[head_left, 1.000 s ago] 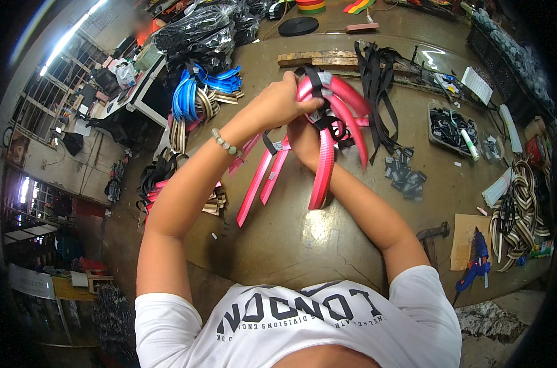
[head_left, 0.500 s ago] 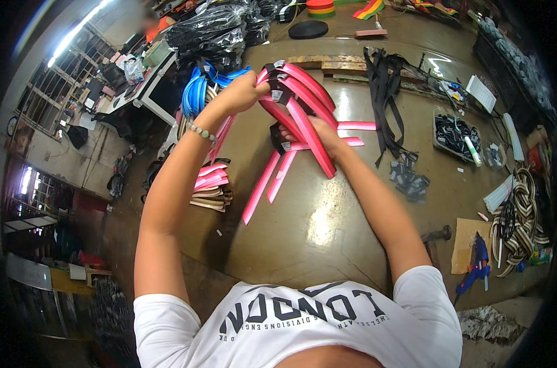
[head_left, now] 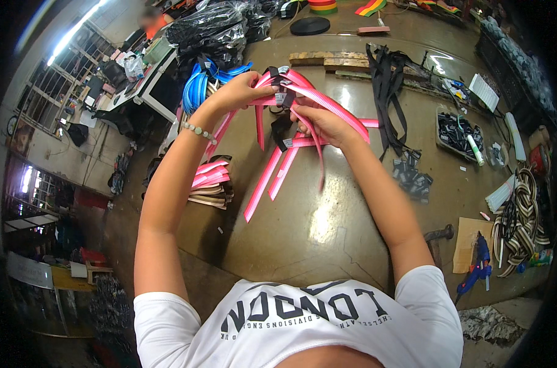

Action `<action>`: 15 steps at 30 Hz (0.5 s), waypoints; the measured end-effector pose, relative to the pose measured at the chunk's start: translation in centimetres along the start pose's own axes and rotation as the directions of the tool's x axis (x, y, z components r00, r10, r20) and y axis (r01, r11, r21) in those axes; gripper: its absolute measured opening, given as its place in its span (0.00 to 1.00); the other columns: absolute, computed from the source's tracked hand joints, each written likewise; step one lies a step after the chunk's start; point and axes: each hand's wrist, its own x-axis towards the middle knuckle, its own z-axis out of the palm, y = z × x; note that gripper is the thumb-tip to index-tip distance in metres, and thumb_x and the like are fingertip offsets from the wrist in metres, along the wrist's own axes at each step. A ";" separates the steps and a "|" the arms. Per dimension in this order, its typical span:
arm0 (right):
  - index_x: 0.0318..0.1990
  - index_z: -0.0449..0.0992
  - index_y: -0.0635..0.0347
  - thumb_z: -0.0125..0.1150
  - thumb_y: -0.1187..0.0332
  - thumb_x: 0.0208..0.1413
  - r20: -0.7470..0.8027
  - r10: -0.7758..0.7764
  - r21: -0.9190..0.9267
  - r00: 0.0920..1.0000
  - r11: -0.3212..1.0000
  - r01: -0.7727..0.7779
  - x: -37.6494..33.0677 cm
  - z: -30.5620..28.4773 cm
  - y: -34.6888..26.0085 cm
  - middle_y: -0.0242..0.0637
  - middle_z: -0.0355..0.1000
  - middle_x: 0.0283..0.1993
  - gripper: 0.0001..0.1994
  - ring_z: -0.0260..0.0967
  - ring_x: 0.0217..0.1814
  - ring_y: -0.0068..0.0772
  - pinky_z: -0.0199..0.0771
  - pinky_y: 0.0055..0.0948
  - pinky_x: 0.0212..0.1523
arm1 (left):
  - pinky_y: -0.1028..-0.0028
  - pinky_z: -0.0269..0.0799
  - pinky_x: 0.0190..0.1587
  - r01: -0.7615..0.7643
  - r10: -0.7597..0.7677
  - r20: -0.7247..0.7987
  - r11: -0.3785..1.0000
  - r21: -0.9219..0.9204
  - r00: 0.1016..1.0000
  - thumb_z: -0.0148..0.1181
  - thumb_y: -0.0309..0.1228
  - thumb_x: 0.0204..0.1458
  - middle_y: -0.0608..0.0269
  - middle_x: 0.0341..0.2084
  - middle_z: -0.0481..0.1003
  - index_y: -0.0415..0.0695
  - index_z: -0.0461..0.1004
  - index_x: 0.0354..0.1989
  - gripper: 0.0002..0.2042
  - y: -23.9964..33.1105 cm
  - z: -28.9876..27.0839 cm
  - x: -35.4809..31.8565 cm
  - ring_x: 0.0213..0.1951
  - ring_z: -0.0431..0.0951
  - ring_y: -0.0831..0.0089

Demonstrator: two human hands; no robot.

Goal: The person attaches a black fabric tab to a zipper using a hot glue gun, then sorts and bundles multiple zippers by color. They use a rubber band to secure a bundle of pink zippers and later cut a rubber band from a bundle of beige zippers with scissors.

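My left hand point(head_left: 245, 93), a beaded bracelet at its wrist, is closed on a bundle of pink webbing straps point(head_left: 341, 108) raised above the table. Black bands and small white labels point(head_left: 281, 98) sit on the straps beside its fingertips. To the right, my right hand point(head_left: 323, 124) pinches one pink strap whose tail dangles below it. Beneath the hands, more pink straps point(head_left: 262, 189) lie crossed on the table, with a black piece point(head_left: 283, 127) where they meet. The exact grip of the right fingers is partly covered by the straps.
Blue straps point(head_left: 195, 87) and stacked pink and beige straps point(head_left: 210, 181) lie at the left. Black straps point(head_left: 384, 101), loose black pieces point(head_left: 411, 178) and a tray point(head_left: 441, 144) of black parts are at the right. Nearer are a hammer point(head_left: 439, 233) and a blue glue gun point(head_left: 476, 268).
My right hand has come up from under the bundle and now pinches a single strap. Some straps have swung right, and one now hangs down between the hands. My left hand has barely moved.
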 end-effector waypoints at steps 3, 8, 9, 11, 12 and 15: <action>0.42 0.71 0.58 0.55 0.68 0.59 -0.044 -0.026 -0.041 0.999 0.999 0.024 0.1 -0.6 -0.2 0.28 0.70 0.27 0.07 0.63 0.20 0.14 0.66 0.13 0.21 | 0.79 0.59 0.20 0.028 -0.027 -0.021 1.000 0.008 0.999 0.63 0.51 0.49 0.68 0.19 0.68 0.40 0.70 0.32 0.23 0.1 0.4 0.3 0.20 0.65 0.82; 0.39 0.71 0.56 0.56 0.65 0.59 -0.069 0.002 -0.097 0.998 0.995 -0.008 0.0 -0.8 -0.5 0.27 0.69 0.26 0.07 0.59 0.18 0.12 0.58 0.13 0.18 | 0.79 0.60 0.21 -0.038 0.030 -0.093 0.996 -0.086 0.995 0.63 0.43 0.51 0.68 0.19 0.69 0.40 0.70 0.32 0.18 0.5 0.5 0.6 0.20 0.66 0.82; 0.39 0.71 0.56 0.56 0.64 0.59 -0.044 -0.007 -0.099 0.999 0.995 0.003 0.0 -0.8 -0.5 0.27 0.69 0.26 0.07 0.58 0.17 0.11 0.57 0.13 0.18 | 0.79 0.64 0.24 -0.077 0.068 -0.107 0.994 -0.084 0.992 0.63 0.36 0.52 0.66 0.21 0.71 0.38 0.69 0.35 0.14 0.6 0.4 0.6 0.22 0.69 0.82; 0.40 0.71 0.57 0.56 0.64 0.59 -0.031 -0.015 -0.102 0.999 0.995 0.012 -0.1 -0.9 -0.6 0.26 0.69 0.25 0.08 0.56 0.17 0.11 0.54 0.12 0.17 | 0.79 0.66 0.26 -0.100 0.087 -0.082 0.980 -0.172 0.993 0.63 0.34 0.52 0.65 0.23 0.72 0.38 0.68 0.37 0.14 0.6 0.2 0.5 0.24 0.71 0.80; 0.39 0.72 0.57 0.57 0.64 0.59 -0.044 -0.003 -0.110 0.999 0.994 -0.002 -0.1 -1.0 -0.7 0.26 0.69 0.25 0.07 0.57 0.16 0.10 0.54 0.11 0.16 | 0.79 0.67 0.27 -0.108 0.094 -0.074 0.972 -0.211 0.993 0.63 0.33 0.51 0.65 0.24 0.73 0.37 0.68 0.38 0.14 0.6 0.2 0.5 0.25 0.72 0.80; 0.36 0.73 0.57 0.57 0.64 0.59 -0.036 0.015 -0.124 0.999 0.992 -0.019 -0.3 -1.1 -0.9 0.25 0.68 0.24 0.07 0.57 0.14 0.09 0.55 0.10 0.14 | 0.79 0.69 0.29 -0.093 0.086 -0.036 0.959 -0.269 0.996 0.63 0.30 0.50 0.65 0.26 0.73 0.37 0.67 0.39 0.14 0.5 0.1 0.5 0.25 0.74 0.78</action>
